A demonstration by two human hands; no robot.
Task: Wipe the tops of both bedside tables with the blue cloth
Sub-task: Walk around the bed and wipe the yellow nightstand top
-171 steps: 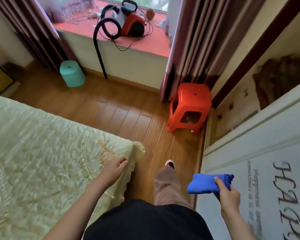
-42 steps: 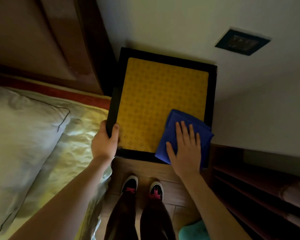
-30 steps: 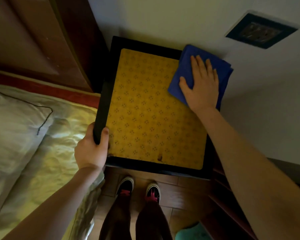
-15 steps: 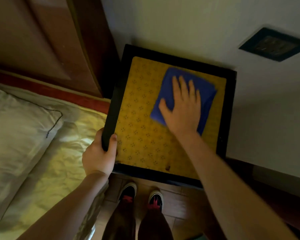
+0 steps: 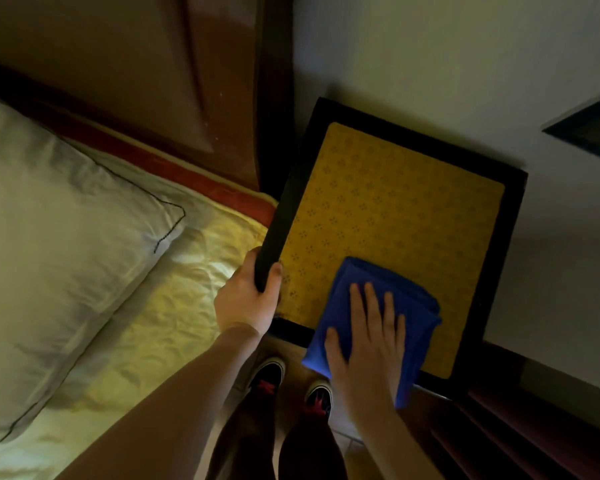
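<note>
A bedside table (image 5: 392, 209) with a yellow patterned top and a black frame stands between the bed and the wall. The folded blue cloth (image 5: 416, 306) lies on the table's near edge, partly hanging over the front. My right hand (image 5: 368, 337) presses flat on the cloth with its fingers spread. My left hand (image 5: 248, 299) grips the table's black left edge near the front corner, thumb on top.
The bed with a pale yellow cover (image 5: 167, 306) and a white pillow (image 5: 49, 244) lies to the left, against a dark wooden headboard (image 5: 174, 74). A wall (image 5: 447, 46) with a dark socket plate (image 5: 589, 129) is behind the table. My feet (image 5: 291, 382) stand on the floor below.
My right hand has slid the cloth from the far middle of the tabletop back to the near front edge. My left hand keeps its grip on the table's left edge.
</note>
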